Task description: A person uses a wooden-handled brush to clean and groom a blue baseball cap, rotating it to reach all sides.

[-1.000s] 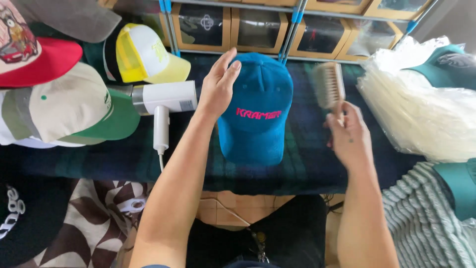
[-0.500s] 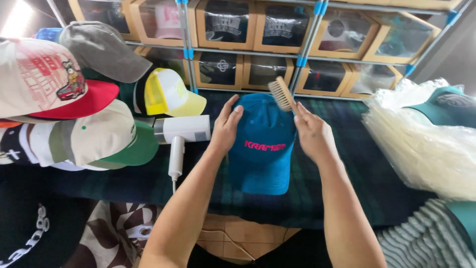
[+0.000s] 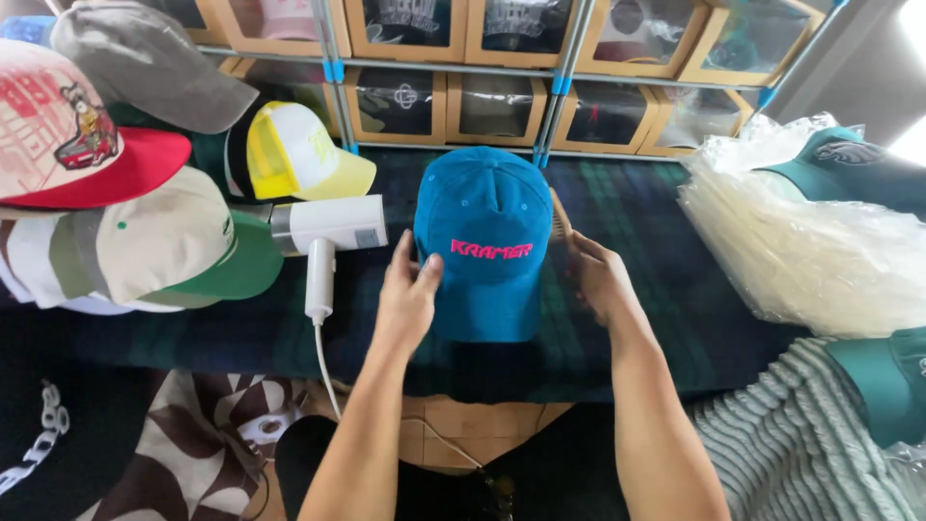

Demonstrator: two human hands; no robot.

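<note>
A blue cap (image 3: pixel 485 236) with pink lettering lies on the dark plaid table cover (image 3: pixel 666 251), brim toward me. My left hand (image 3: pixel 407 294) rests on the cap's left side near the brim, fingers spread against it. Gripping a wooden brush (image 3: pixel 558 219), my right hand (image 3: pixel 598 275) presses it against the cap's right side. Most of the brush is hidden behind the cap.
A white handheld steamer (image 3: pixel 326 236) with a cord lies left of the cap. Several caps (image 3: pixel 145 241) are stacked at the left. Clear plastic bags (image 3: pixel 801 241) pile up at the right, with a teal cap (image 3: pixel 849 164) on top. Boxed caps fill the shelves (image 3: pixel 482 87) behind.
My right hand brought the brush from beside the cap, over its crown, then down along its right side. My left hand slid down to the brim's left edge.
</note>
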